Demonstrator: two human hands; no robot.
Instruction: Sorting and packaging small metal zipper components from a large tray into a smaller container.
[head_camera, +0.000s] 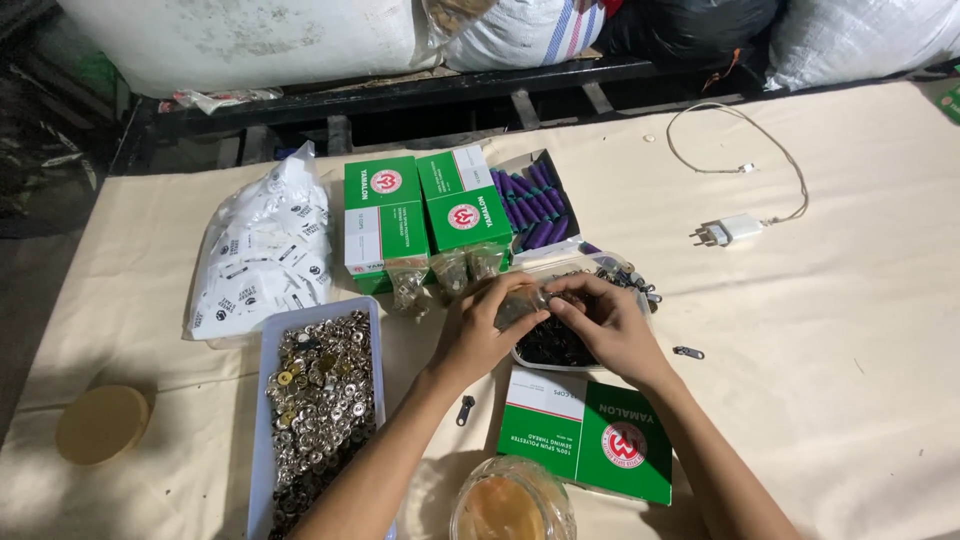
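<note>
Here, small clear bag (522, 306) — crinkly, betw. both hands.

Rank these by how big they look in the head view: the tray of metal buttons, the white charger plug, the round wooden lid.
1. Tray of metal buttons, by far the largest.
2. Round wooden lid.
3. White charger plug, though it lies farther from the camera.

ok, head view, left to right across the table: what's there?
Round tan lid → bag of white tags → tray of metal buttons → left hand → right hand → small zipper pull → white charger plug.
</note>
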